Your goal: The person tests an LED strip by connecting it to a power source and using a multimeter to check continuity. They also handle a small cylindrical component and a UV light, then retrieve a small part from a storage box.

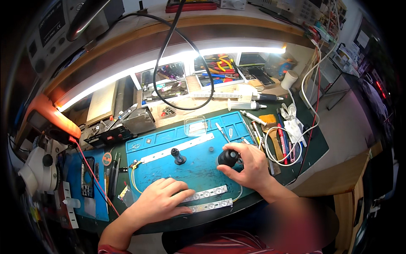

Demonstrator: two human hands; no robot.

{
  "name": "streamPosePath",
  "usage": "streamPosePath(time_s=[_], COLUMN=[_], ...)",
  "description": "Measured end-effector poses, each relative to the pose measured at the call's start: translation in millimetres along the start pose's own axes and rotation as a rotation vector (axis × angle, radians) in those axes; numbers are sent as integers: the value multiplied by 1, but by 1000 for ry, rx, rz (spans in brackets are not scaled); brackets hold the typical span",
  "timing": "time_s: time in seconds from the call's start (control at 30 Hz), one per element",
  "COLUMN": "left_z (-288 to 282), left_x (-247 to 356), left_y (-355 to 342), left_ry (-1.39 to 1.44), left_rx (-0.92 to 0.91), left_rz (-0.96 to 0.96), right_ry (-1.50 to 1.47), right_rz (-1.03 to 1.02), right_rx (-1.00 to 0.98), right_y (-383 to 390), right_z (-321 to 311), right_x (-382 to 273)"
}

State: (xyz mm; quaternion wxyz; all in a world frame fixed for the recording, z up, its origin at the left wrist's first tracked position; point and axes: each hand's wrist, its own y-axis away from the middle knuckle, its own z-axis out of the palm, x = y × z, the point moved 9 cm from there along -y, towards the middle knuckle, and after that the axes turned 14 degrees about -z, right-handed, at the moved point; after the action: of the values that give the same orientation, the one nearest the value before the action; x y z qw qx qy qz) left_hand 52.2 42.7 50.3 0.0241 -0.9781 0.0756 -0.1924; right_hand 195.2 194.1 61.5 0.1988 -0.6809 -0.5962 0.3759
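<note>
Two short white LED strips with round clear lenses, an upper strip (213, 192) and a lower strip (218, 205), lie at the near edge of the blue work mat (194, 169). My left hand (163, 199) rests over their left ends, fingers stretched and thumb apart. The thumb and fingers cover those ends. My right hand (249, 165) is wrapped round a short black cylinder (228, 158), perhaps a small bottle, above the mat's right side. Left of it stands a black piece with a narrow nozzle (178, 155). A small dark cap (211, 148) lies between them.
A long white strip (177, 147) with yellow wires crosses the mat, near a clear plastic box (195, 126). Syringes (244, 105), brushes, pens and a coiled white cable (275, 161) lie at the right. An opened phone (87, 178) and an orange device (53, 116) sit left. A black cable loop (158, 63) hangs ahead.
</note>
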Motion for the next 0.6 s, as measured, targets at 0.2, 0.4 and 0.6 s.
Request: streamPosePath(time_s=[0.2, 0.4, 0.6], left_z=[4, 5, 4], left_x=[-2, -3, -4], left_y=[2, 2, 1], left_ry=[47, 93, 71], left_rx=[-22, 56, 135], left_rz=[1, 10, -29], right_ry=[-1, -13, 25], right_rz=[-59, -113, -153], right_rx=[-32, -21, -84], right_y=[-4, -8, -10], right_z=[3, 1, 5], right_x=[-6, -12, -15])
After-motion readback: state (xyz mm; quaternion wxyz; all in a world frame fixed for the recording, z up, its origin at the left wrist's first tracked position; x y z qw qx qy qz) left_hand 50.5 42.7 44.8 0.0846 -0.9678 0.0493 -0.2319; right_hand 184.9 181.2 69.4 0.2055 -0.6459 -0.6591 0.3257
